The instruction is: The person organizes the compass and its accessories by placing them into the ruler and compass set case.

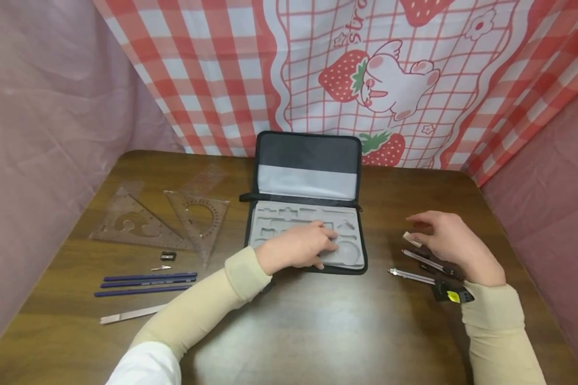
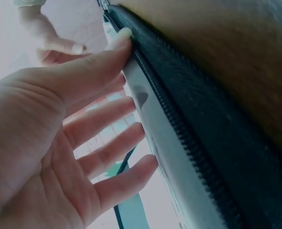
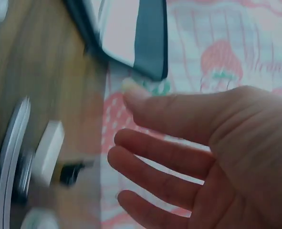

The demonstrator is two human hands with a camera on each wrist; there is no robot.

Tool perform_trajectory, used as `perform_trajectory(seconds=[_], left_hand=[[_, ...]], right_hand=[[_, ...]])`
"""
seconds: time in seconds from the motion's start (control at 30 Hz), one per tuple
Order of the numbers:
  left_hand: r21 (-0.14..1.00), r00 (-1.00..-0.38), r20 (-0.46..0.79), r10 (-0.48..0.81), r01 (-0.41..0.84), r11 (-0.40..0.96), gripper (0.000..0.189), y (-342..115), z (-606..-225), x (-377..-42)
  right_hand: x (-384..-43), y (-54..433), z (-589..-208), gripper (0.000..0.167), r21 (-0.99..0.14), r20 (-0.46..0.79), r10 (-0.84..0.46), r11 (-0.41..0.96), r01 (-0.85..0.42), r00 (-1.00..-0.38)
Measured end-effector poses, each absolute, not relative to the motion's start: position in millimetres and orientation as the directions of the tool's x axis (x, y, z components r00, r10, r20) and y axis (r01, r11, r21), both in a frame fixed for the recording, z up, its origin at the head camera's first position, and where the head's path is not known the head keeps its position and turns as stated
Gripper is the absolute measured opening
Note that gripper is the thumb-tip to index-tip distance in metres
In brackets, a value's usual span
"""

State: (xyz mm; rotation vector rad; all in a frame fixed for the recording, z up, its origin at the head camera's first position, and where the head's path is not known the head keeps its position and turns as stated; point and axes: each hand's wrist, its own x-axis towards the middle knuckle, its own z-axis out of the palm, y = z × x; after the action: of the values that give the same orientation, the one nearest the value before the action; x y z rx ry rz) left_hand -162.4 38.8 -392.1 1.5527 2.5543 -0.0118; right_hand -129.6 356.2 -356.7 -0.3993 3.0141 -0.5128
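Note:
A black zip case (image 1: 308, 136) lies open, its lid raised at the back and a grey moulded tray (image 1: 337, 216) in its base. My left hand (image 1: 301, 246) rests over the tray with fingers spread. In the left wrist view its fingertips meet the tray and the thumb (image 2: 93, 67) lies at the zipped edge; it holds nothing. My right hand (image 1: 455, 240) hovers with loosely bent fingers over a white eraser (image 1: 411, 240), gripping nothing. In the right wrist view a gap shows between this hand and the eraser. Two metal compasses, a nearer one (image 1: 411, 276) and a farther one (image 1: 428, 261), lie below the hand.
Left of the case lie a clear triangle (image 1: 111, 227), a second triangle (image 1: 212, 230) with a protractor scale, and a clear ruler (image 1: 204, 181). Nearer are a black sharpener (image 1: 168, 256), a small metal piece (image 1: 161, 268), blue pencils (image 1: 144, 291) and a white strip (image 1: 130, 315).

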Motion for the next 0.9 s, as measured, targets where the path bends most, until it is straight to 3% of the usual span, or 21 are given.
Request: perform_trajectory(seconds=[0.4, 0.9], left_hand=[[0.154, -0.495, -0.169, 0.852, 0.841, 0.519, 0.051, 37, -391, -166], [0.184, -0.512, -0.175, 0.841, 0.822, 0.538, 0.053, 36, -393, -168]], right_hand=[[-138, 414, -372, 0.058, -0.28, -0.224, -0.149, 0.956, -0.083, -0.963], [-141, 422, -380, 0.047, -0.284, -0.239, -0.111, 0.958, -0.04, -0.965]])
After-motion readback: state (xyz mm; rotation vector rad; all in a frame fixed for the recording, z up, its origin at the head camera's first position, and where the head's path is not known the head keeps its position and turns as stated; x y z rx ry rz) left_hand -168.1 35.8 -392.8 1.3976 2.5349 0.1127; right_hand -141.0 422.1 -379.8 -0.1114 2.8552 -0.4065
